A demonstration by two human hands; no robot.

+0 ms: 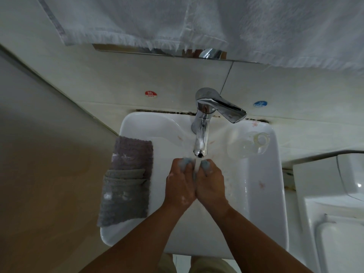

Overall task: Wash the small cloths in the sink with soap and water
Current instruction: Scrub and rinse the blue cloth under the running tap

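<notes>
Blue-grey and wet, the small cloth [186, 164] bulges out in two bunches, one past the knuckles of each hand. I cannot tell from here whether it is one piece or two. The left hand [180, 184] and the right hand [211, 185] sit side by side over the basin, touching along their inner edges. Both have their fingers curled tight round the cloth, and white suds fleck the back of the left one. A single stream of water [197, 164] drops from the one chrome tap [201, 138] straight between the two bunches.

Two more cloths lie on the left rim of the white sink [262, 194]. A darker grey cloth [134, 152] lies nearer the wall. A lighter grey cloth [124, 198] overlaps its near end and hangs a little over the outer edge.

On the right rim, near the tap, stands one clear glass piece [250, 143], its shape hard to make out. The wall behind has two round stickers, a red hot sticker [151, 94] and a blue cold sticker [260, 104]. One white towel [197, 20] hangs above.
</notes>
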